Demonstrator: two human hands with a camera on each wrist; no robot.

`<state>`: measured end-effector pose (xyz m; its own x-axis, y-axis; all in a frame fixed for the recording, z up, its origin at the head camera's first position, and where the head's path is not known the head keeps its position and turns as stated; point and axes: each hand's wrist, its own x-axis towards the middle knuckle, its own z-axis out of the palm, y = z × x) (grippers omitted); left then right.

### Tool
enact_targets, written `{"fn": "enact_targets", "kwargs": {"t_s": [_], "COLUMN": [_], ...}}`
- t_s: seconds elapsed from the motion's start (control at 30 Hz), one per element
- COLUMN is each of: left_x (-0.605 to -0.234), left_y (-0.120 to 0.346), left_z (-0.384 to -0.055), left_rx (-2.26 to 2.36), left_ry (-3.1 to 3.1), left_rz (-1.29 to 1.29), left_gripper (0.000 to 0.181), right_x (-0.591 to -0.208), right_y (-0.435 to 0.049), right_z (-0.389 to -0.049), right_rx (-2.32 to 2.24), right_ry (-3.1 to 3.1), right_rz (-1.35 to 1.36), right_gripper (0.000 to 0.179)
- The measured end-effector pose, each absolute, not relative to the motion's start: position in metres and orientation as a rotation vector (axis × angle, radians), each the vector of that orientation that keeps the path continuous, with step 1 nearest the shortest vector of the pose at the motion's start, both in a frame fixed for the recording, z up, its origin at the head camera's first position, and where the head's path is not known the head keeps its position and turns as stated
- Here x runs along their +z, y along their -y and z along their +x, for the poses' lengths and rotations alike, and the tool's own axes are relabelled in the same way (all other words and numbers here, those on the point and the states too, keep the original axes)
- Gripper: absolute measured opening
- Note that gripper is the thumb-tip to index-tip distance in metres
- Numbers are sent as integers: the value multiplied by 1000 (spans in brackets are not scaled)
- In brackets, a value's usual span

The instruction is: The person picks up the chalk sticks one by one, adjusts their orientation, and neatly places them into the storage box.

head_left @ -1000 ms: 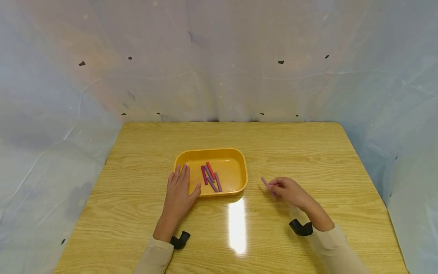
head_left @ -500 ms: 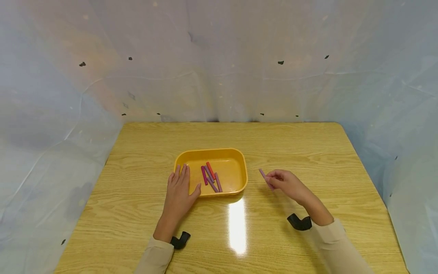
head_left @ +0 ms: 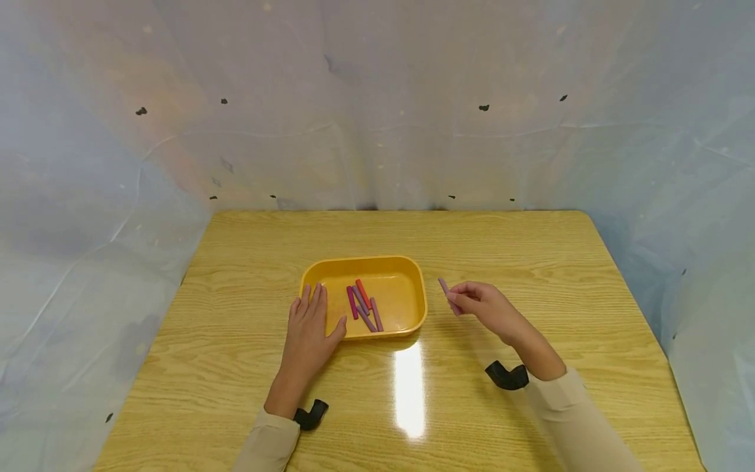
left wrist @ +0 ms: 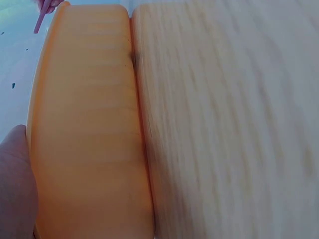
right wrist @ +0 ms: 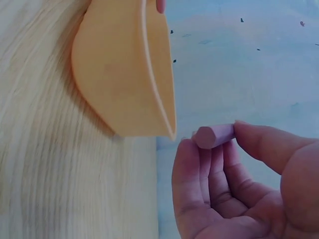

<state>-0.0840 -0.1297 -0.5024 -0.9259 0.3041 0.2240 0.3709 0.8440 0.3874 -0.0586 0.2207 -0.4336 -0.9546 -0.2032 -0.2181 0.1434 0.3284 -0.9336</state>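
A yellow-orange tray [head_left: 407,303] stands on the table, with several crayons in it: a magenta one [head_left: 352,302], an orange-red one [head_left: 364,294] and some purple ones [head_left: 376,314]. My left hand [head_left: 309,328] rests spread over the tray's left end, fingers reaching inside and thumb over the front rim. To the right of the tray, my right hand [head_left: 483,309] pinches a purple crayon [right wrist: 214,135] between thumb and fingers. The crayon's six-sided end shows in the right wrist view. It is held apart from the tray and appears raised above the table.
The wood-grain table [head_left: 531,249] has pale plastic sheeting [head_left: 389,131] at its back and both sides. A black curved piece sits at each wrist, one by the left sleeve [head_left: 268,439] and one by the right sleeve [head_left: 569,406].
My right hand has moved up and left, carrying the purple crayon away from near the table surface and closer to the tray. The left hand and the tray have stayed still.
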Motion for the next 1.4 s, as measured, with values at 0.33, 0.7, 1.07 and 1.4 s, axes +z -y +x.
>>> {"fn": "enact_targets", "kwargs": {"t_s": [0.33,0.7,1.07,1.4], "left_x": [-502,-503,-502,-505], "left_y": [129,129,128,127], "left_z": [-84,-82,-83,-86], "left_rx": [-650,-652,-654,-652], "left_ry": [2878,2888,2864,2845], "left_rz": [-513,-503,-512,-536], "left_gripper": [77,78,77,78], "right_x": [-427,-424,-427,-429], "right_y": [-203,-177,-159,-138], "right_z": [-68,-80,-94,-110], "right_rx": [-1710,-1799,-1778,-1708], "right_ry": [-2276,-2184,-2180,-2205], "right_rz": [-59,6,-44,-8], "right_gripper": [32,31,25,25]}}
